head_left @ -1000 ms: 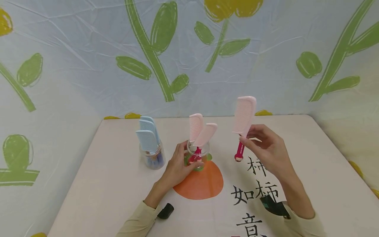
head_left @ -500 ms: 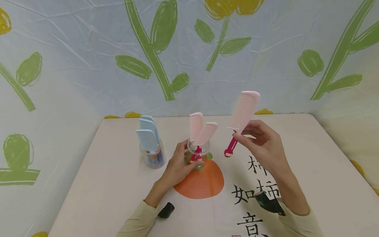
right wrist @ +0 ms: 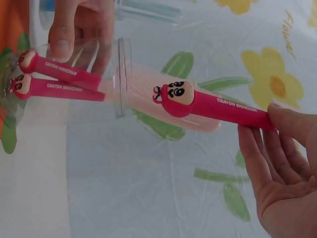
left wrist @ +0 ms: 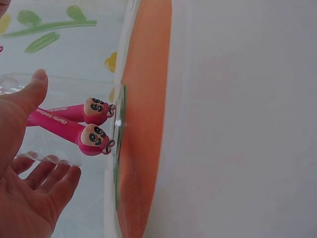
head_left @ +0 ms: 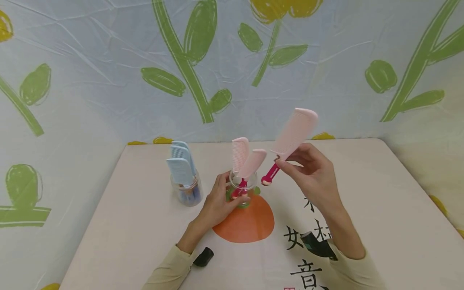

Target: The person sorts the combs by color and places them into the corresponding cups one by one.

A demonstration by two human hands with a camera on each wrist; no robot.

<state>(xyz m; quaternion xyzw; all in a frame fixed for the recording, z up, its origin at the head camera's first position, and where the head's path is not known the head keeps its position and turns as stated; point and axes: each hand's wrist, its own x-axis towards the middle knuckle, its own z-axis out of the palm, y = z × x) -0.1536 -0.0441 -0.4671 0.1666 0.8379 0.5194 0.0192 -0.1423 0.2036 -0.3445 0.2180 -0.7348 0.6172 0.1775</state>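
My left hand (head_left: 217,205) holds a clear jar (head_left: 251,186) upright, fingers and thumb curved around its side. Two pale pink combs (head_left: 240,155) stand in it with teeth ends up. Their magenta handles, tipped with cartoon heads (left wrist: 94,139), reach down near the jar's bottom in the left wrist view. To the right, my right hand (head_left: 317,175) pinches a third pink comb (head_left: 295,131) where handle meets teeth. This comb is in the air, tilted, its magenta handle (right wrist: 228,107) pointing down and left toward the jar's mouth.
Left of my left hand stands another clear jar (head_left: 190,198) with several light blue combs (head_left: 180,171) in it. The white table (head_left: 119,225) bears a printed orange shape (head_left: 246,229) and black characters (head_left: 306,274). Behind it hangs a flower-patterned cloth (head_left: 119,72).
My right hand has moved left and slightly up, bringing the pink comb closer to the jar and tilting it more. My left hand stays on the jar.
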